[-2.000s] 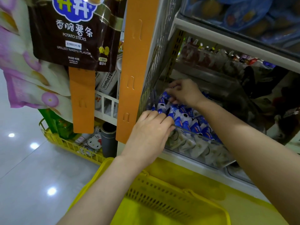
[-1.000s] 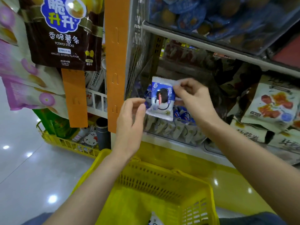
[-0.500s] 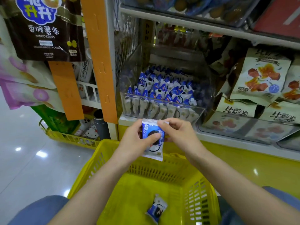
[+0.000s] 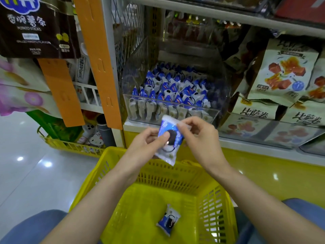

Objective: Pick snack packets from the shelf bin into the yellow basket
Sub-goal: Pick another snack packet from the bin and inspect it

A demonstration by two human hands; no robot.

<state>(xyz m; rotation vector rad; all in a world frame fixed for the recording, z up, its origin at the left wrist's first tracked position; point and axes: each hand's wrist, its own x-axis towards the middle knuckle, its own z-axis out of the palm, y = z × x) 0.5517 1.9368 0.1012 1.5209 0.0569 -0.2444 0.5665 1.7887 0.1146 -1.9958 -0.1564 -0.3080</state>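
Note:
Both hands hold one blue-and-white snack packet (image 4: 170, 145) above the far rim of the yellow basket (image 4: 216, 205). My left hand (image 4: 146, 143) pinches its left edge with the thumb on its face. My right hand (image 4: 198, 136) pinches its top right corner. A second identical packet (image 4: 168, 220) lies on the basket floor. The clear shelf bin (image 4: 174, 95), packed with several more of these packets, stands on the shelf just behind my hands.
Larger beige snack bags (image 4: 283, 71) fill the shelf right of the bin. An orange upright strip (image 4: 98, 60) and a hanging brown potato-stick bag (image 4: 37, 27) are on the left. A second yellow basket (image 4: 70, 147) sits on the floor at left. My blue-trousered knees flank the basket.
My right hand lifted a packet out of the bin and brought it down over the basket, where my left hand took hold of it too. Since half a second ago it has barely moved.

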